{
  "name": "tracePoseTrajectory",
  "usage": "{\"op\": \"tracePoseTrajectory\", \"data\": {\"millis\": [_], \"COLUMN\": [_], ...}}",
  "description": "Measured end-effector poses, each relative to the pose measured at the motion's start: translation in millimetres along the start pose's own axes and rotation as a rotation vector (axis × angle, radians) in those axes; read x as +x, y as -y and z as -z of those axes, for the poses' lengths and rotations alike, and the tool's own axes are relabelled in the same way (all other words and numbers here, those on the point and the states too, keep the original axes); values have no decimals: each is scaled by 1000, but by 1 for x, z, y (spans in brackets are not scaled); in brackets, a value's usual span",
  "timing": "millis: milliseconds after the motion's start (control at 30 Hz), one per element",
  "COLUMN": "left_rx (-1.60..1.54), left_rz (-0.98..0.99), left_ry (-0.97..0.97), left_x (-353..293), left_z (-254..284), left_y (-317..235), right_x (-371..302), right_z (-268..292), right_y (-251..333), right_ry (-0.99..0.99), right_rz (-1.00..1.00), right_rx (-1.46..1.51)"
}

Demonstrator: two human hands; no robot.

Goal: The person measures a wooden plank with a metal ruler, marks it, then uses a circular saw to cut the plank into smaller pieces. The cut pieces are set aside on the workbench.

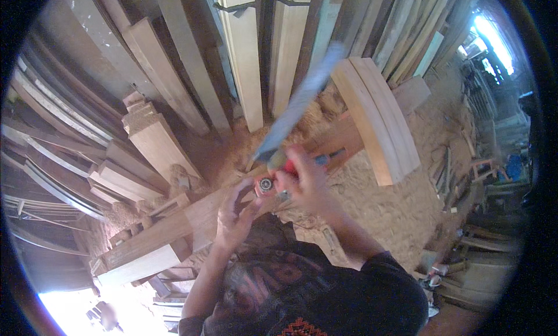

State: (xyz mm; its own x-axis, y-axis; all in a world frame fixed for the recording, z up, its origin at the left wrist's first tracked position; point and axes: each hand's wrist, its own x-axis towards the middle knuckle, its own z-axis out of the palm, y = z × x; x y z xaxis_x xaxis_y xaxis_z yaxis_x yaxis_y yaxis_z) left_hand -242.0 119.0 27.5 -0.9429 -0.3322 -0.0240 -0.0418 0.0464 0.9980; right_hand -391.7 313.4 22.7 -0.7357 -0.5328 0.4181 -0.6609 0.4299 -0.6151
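A: On what surface do the hands work?

B: A long wooden beam, running slantwise beneath both hands (the wearer's dark shirt lies nearest, below them).

A: And the state of the hands?

B: The left hand is half curled, thumb apart from fingers, beside a small red piece with a round dark fitting; whether it grips this cannot be told. The right hand is curled about a red handle (blurred, like the hand itself).

A: Which part extends beyond them?

B: A long grey-blue blade, also blurred, slanting up and away from just in front of the right hand.

A: What lies farther out?

B: Curved pale boards, side by side across the beam, right of the right hand; sawdust below those boards; a pale wood stack beyond the left hand; lastly, leaning planks well ahead of both hands, and a bright opening far right.
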Motion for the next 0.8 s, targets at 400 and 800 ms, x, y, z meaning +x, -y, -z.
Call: {"op": "tracePoseTrajectory", "data": {"millis": [400,800], "left_rx": [-199,-455], "left_rz": [383,436], "left_ry": [-348,-588], "left_x": [-155,-208], "left_z": [108,121], "left_y": [88,105], "right_x": [-40,-1], "right_z": [192,169], "right_y": [-366,-326], "right_ry": [59,-38], "right_rz": [-756,-731], "right_rx": [-701,-935]}}
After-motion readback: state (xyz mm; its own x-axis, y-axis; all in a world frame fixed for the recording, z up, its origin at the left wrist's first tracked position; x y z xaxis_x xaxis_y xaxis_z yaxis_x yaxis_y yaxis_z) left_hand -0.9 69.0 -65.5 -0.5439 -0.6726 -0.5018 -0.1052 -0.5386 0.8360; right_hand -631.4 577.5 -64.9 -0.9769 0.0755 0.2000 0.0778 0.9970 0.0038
